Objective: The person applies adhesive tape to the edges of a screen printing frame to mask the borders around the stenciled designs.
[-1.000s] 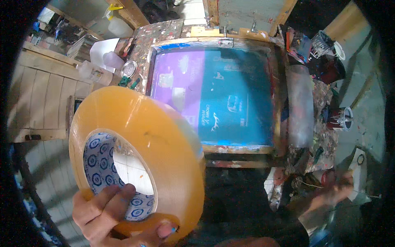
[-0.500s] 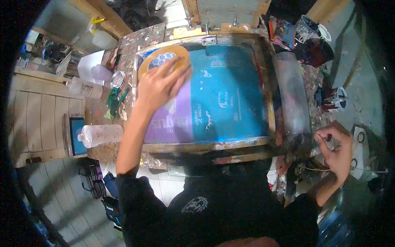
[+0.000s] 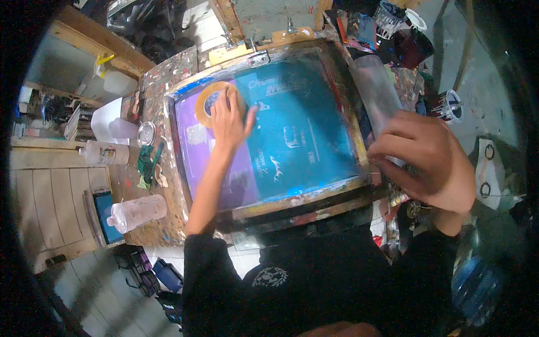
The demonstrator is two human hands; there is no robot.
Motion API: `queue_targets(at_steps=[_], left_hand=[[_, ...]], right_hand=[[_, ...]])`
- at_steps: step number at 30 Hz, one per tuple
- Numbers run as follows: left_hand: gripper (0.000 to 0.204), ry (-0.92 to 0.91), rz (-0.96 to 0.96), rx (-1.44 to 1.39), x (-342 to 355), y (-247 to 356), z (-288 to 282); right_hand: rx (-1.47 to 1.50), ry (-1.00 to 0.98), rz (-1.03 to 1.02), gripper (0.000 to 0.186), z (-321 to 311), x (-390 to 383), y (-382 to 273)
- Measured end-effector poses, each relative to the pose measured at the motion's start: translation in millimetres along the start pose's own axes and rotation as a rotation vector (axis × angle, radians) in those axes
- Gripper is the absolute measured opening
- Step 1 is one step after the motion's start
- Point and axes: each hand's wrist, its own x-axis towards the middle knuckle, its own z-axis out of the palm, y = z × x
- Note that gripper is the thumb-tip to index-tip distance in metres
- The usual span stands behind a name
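A screen printing frame [image 3: 269,201] lies on the bench, its mesh [image 3: 320,112] part purple and part teal with pale lettering and shapes. On the purple side rests a roll of yellowish tape [image 3: 200,106]. My left hand [image 3: 229,121] lies over the roll's right part, fingers stretched out and thumb apart on the mesh. Over the frame's right edge my right hand [image 3: 424,160] is raised, fingers drawn together in a pinch. What they hold, if anything, is hidden. Beside that hand lies a long translucent grey piece [image 3: 375,84], partly covered by it.
Along the left of the bench are plastic bottles [image 3: 137,213], a round metal lid [image 3: 146,134], green scraps [image 3: 147,165] and a spray bottle [image 3: 118,78]. Metal clamps [image 3: 258,58] hold the frame's far edge. Paint-stained pots [image 3: 449,105] stand at the right.
My left hand has spread flatter over the tape roll. My right hand has come up and inward from the bench's right side to the frame's edge. The whole view has tilted.
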Motion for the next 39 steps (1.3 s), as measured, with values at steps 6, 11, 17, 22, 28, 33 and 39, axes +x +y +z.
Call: queue_targets(at_steps=[6,11,17,22,28,33,39], left_hand=[[0.074,-0.536,0.262,-1.438,40,106,-100],[0.038,-1.222,0.147,-1.74,27,97,-51],[0.015,-1.295,-0.084,-1.626,45,61,-6],[0.013,-1.281,-0.124,-1.463,77,47,26],[0.021,-1.299,-0.004,-1.121,104,55,49],[0.026,-1.267,0.107,-1.047,106,57,59],[0.028,-1.033,0.133,-0.94,92,60,68]], right_hand=[[0.112,0.074,-0.066,0.019,26,15,15],[0.244,0.189,0.399,0.011,48,-16,37],[0.739,0.534,0.908,0.009,151,-89,58],[1.025,0.544,1.096,0.013,214,-87,29],[1.125,0.439,1.214,0.017,244,-73,22],[1.087,0.388,1.264,0.02,243,-73,26],[1.057,0.438,1.25,0.032,256,-71,27]])
